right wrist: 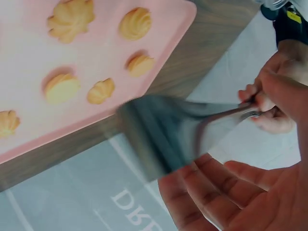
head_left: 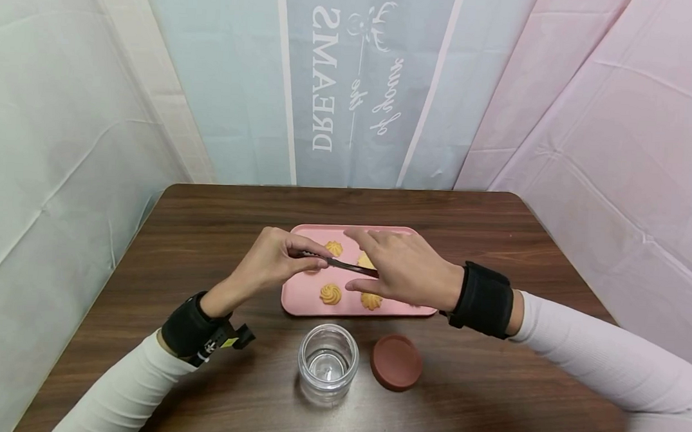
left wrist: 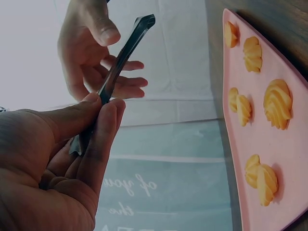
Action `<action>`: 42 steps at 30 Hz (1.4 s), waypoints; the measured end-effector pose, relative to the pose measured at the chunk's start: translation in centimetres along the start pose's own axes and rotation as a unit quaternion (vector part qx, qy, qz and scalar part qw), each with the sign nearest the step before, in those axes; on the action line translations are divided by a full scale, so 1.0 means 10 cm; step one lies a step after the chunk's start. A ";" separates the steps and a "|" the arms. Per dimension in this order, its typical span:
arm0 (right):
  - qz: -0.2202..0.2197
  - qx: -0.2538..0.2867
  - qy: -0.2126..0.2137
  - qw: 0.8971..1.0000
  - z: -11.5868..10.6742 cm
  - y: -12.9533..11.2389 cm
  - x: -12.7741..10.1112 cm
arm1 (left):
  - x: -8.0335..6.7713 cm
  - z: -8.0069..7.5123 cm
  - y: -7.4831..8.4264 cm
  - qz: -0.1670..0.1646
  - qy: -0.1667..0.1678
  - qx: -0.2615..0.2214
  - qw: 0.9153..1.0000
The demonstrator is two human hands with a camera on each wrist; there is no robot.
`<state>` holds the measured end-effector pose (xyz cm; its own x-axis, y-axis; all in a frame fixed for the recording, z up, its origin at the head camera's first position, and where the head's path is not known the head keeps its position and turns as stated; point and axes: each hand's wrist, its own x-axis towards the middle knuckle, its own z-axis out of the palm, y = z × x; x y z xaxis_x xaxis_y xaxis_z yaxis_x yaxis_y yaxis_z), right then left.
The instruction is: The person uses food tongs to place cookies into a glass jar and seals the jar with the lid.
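Dark metal tongs [head_left: 351, 266] are held in the air over a pink tray [head_left: 298, 298]. My left hand [head_left: 271, 258] pinches one end between thumb and fingers. Over the tray's right part, my right hand [head_left: 413, 267] has its fingers extended and thumb spread, around the tongs' other end. In the left wrist view that end of the tongs [left wrist: 126, 54] shows free of the right hand's grip. The right wrist view shows it as a broad, blurred bend [right wrist: 161, 134] before the fingers. Several yellow swirled cookies [head_left: 330, 294] lie on the tray; some are hidden by the hands.
An uncovered clear glass jar [head_left: 325, 388] stands in front of the tray on the dark wooden table [head_left: 225, 204]. Right of the jar lies a round reddish-brown lid [head_left: 396, 362]. Curtains [head_left: 235, 95] hang behind and along both sides of the table.
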<state>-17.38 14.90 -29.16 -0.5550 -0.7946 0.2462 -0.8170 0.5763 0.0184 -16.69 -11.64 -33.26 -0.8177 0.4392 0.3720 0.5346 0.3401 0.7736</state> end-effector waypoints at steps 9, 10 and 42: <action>0.048 0.035 -0.025 0.998 0.07 0.14 -0.06 | -0.01 -0.04 -0.03 -0.020 0.005 -0.013 1.000; 0.055 0.037 -0.030 0.997 0.07 0.15 -0.07 | -0.01 -0.05 -0.03 -0.021 0.009 -0.011 1.000; 0.037 0.066 -0.015 0.997 0.33 0.19 -0.12 | -0.06 -0.09 0.01 -0.023 0.037 0.033 0.999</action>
<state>-18.77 16.26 -32.62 -0.6176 -0.7572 0.2129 -0.7858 0.6054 -0.1265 -16.29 -12.63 -32.93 -0.8539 0.3602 0.3757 0.5071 0.4129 0.7566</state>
